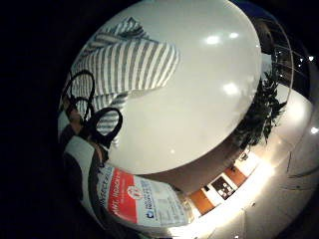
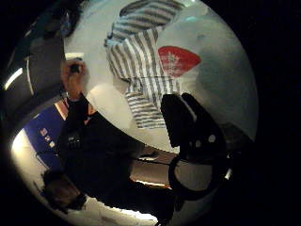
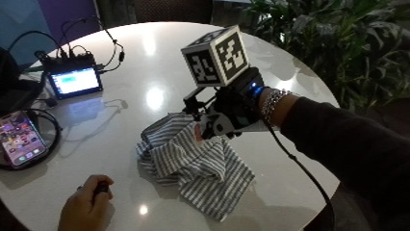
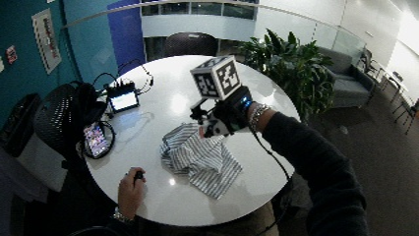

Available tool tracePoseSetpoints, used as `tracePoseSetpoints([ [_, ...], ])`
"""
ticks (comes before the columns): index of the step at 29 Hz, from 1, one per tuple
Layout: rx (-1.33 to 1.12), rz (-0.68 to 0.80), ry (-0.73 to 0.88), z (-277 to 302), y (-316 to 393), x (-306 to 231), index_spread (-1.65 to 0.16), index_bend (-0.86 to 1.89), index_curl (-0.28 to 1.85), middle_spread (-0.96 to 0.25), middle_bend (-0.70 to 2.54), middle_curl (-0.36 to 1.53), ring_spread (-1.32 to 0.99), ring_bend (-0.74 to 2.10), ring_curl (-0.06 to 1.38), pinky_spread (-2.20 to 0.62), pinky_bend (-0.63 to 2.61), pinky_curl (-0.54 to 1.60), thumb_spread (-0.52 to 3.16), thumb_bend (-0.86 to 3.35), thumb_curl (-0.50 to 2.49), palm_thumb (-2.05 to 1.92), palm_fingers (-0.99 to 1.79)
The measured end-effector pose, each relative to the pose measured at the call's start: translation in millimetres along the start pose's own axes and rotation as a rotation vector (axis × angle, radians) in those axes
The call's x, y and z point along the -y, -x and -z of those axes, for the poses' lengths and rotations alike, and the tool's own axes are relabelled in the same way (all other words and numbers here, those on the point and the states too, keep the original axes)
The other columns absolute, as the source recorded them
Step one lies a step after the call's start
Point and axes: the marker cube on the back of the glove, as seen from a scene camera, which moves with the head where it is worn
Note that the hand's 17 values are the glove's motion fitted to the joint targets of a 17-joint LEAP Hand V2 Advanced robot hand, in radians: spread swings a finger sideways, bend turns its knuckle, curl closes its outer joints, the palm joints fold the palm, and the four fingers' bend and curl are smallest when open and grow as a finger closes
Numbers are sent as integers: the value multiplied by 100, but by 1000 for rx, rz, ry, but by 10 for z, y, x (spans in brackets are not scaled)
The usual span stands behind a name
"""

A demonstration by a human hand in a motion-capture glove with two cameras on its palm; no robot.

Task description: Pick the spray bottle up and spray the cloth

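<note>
Your right hand [image 3: 234,113] hangs above the cloth [image 3: 192,163], fingers wrapped round the bottle [image 3: 208,127]. Round white surface [image 3: 160,62]; plant [image 3: 320,33] beyond the cloth.

A round white glossy table [image 3: 160,53] fills most of the outside view. At its centre, slightly toward the lower part of the frame, lies a crumpled grey-and-white striped cloth [image 3: 198,171], spread flat on the tabletop. At the upper left sits a small black device with a lit blue screen [image 3: 75,79], with black cables [image 3: 96,36] looping up behind it. At the left edge a smartphone with a lit screen [image 3: 22,138] lies on a dark round pad [image 3: 52,126]. At the lower left a bare hand [image 3: 84,207] rests on the tabletop, holding a small dark object [image 3: 100,186].
</note>
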Motion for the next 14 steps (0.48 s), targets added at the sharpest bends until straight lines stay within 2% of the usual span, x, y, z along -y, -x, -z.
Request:
tracePoseSetpoints([
  [5,49,3,35,-164,-43,23,-28,17,41,-24,58,49,-22,71,43,-31,48,38,129,-1,25,67,136],
  [14,357,135,-218,460,-28,-11,-28,16,42,-23,57,49,-21,71,43,-31,48,38,130,-1,25,67,135],
])
